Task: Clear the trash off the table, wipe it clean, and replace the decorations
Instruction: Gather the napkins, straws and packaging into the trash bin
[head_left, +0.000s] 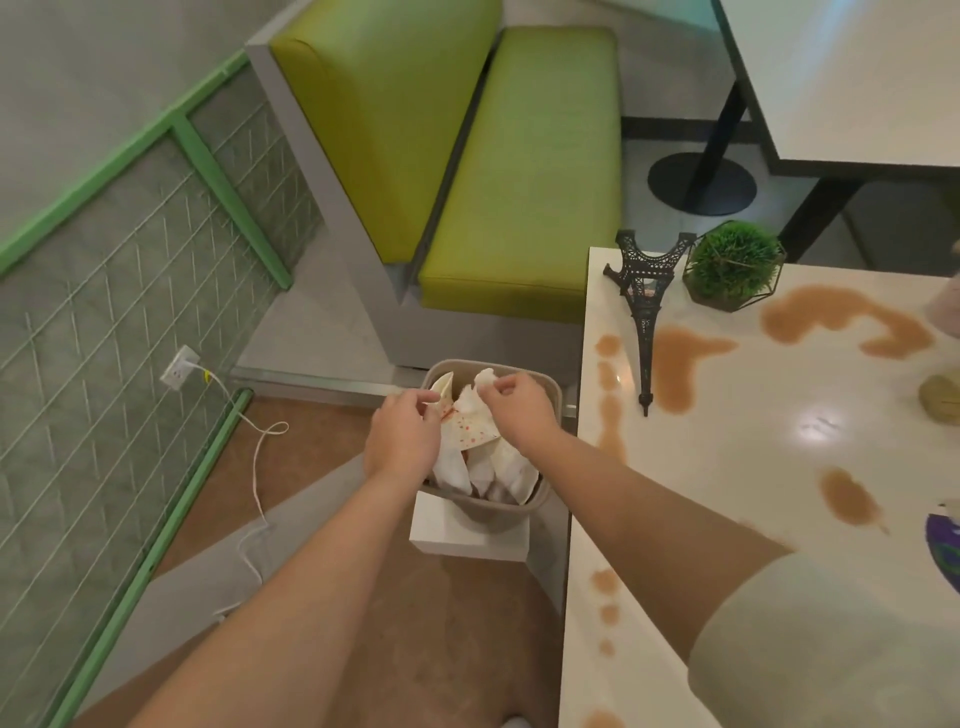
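We are in the trash-clearing step. At centre frame both our hands hover over the small bin (548, 387) on the floor, just left of the table's edge. Our left hand (402, 434) has its fingers curled, thumb and forefinger pinched on the rim of a stained paper plate (467, 431) that sits on top of the pile. Our right hand (511, 408) pinches a crumpled white napkin (480, 382) between fingertips, the other fingers loosely curled. Both pieces lie over the bin's mouth, resting on the white paper (506, 467) that already fills it nearly to the brim.

The table (753, 467), at the right of the frame, is not yet wiped: brown spills (675, 364) spread across its pale top, from the upper right down along the left edge. The little Eiffel Tower model (644, 306) stands near the table's far left corner with the tip of it towards us, and the round green plant (732, 265) in its wire frame sits just to its right. More objects show at the far right edge, too cut off to name.

Next, we judge, the fingers need to let go and perhaps press the heap down, since the bin looks full. Then we turn to the table for any remaining trash before wiping.
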